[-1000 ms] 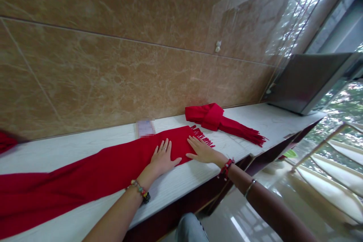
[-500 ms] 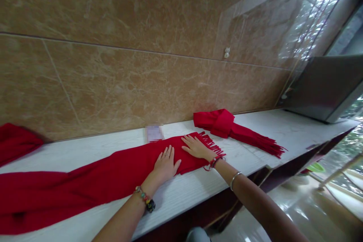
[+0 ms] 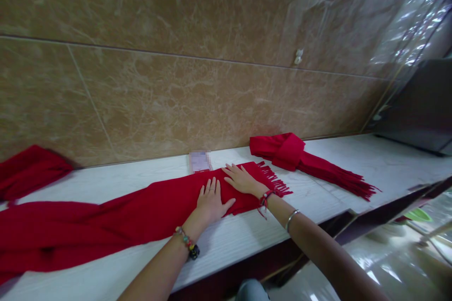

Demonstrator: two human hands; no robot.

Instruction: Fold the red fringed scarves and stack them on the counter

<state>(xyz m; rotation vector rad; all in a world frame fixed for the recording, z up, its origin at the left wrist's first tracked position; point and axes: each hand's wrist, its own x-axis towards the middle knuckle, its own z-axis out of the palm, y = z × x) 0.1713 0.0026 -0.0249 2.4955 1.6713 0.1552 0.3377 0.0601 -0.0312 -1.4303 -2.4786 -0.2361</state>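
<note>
A long red scarf (image 3: 151,207) lies stretched along the white counter, its fringed end to the right. My left hand (image 3: 211,204) rests flat on the scarf, fingers spread, with a beaded bracelet at the wrist. Just right of it, my right hand (image 3: 243,181) also lies flat on the cloth near the fringe, fingers extended. Neither hand grips the fabric. Behind the fringed end, a second red scarf (image 3: 286,153), folded over itself with its tassels trailing right, lies apart from my hands.
The white counter (image 3: 226,240) runs along a brown marbled tile wall (image 3: 197,99). A small pale packet (image 3: 199,161) sits by the wall. More red cloth (image 3: 35,169) lies at the far left. A dark grey box-like object (image 3: 420,108) stands at the right end.
The view has swung slightly left, so things appear shifted rightward. My right hand has slid a little closer to my left hand on the scarf; both stay flat.
</note>
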